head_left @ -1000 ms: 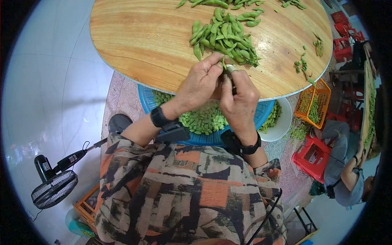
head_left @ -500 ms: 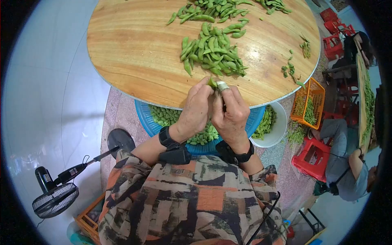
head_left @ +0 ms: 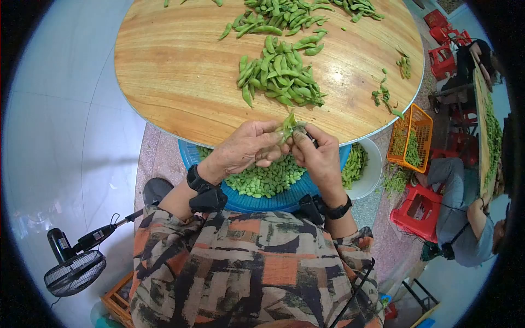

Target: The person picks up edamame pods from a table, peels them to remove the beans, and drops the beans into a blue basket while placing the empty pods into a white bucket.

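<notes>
At the near edge of the round wooden table, my left hand (head_left: 245, 146) pinches a green soybean pod (head_left: 290, 122), which looks split open. Thumb and fingers of my right hand (head_left: 321, 154) close on the same pod from the other side. A pale covering seen earlier on a right fingertip is mostly hidden. Just beyond my hands lies a pile of whole soybean pods (head_left: 284, 74). Below them, partly under the table, a blue basin (head_left: 257, 203) holds many shelled beans (head_left: 262, 180).
More pods (head_left: 287, 13) lie farther back on the tabletop (head_left: 169, 71), with scraps (head_left: 385, 95) at its right. A white bucket (head_left: 374, 169) of pods and an orange crate (head_left: 407, 158) stand right. Other people sit near red stools (head_left: 418, 213); a fan (head_left: 75, 270) is left.
My hands have tilted more sideways, and the pod between them now appears opened up. My left forearm has shifted left, showing more of the shelled beans. The view has moved slightly.
</notes>
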`<state>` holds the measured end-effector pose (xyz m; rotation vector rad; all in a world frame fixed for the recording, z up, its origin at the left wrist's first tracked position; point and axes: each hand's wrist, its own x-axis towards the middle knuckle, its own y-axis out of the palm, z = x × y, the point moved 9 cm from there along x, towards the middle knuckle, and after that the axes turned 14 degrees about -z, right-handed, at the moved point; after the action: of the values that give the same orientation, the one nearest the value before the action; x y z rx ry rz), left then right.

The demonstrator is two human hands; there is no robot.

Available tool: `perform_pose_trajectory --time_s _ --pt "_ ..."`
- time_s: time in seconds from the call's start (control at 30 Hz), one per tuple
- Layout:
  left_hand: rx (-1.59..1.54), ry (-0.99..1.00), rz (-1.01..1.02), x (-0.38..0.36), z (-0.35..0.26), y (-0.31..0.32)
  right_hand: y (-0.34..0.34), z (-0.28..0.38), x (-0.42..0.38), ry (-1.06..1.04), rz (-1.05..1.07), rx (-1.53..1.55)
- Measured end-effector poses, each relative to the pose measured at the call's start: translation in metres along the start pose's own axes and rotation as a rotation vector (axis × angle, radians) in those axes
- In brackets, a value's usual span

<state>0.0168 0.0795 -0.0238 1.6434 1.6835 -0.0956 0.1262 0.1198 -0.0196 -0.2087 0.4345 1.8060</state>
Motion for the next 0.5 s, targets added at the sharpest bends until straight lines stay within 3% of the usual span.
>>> perform_pose_trajectory --time_s 0.03,0.13,0.17,0.23,0.3,0.37,0.4,0.47,0.5 --pt "-0.034 0.025 -0.014 0.001 0.001 0.000 0.002 -0.002 -0.002 0.000 0.000 -0.001" --pt "-0.123 0.043 -0.029 -0.003 -0.002 0.001 0.006 0.033 -0.013 -0.494 -0.110 -0.340" --pt "-0.125 0.044 -0.032 -0.002 0.001 -0.001 0.009 0.037 -0.015 -0.493 -0.105 -0.340" --pt "-0.299 0.075 0.034 -0.002 0.002 -0.001 0.022 0.067 -0.038 -0.914 -0.148 -0.556" --pt "-0.315 0.067 0.021 -0.004 0.002 0.001 0.020 0.067 -0.037 -0.913 -0.147 -0.532" --pt "-0.330 0.060 0.012 -0.004 0.006 0.000 0.003 0.038 -0.015 -0.390 -0.067 -0.217" --pt "-0.282 0.033 0.020 -0.003 0.014 -0.004 -0.003 0.030 -0.014 -0.277 -0.056 -0.098" --pt "-0.234 0.011 0.027 -0.006 0.017 -0.009 -0.027 0.034 -0.017 -0.240 -0.078 -0.093" --pt "0.135 0.168 0.180 -0.017 0.008 0.004 -0.044 0.035 -0.019 -0.201 -0.098 -0.087"
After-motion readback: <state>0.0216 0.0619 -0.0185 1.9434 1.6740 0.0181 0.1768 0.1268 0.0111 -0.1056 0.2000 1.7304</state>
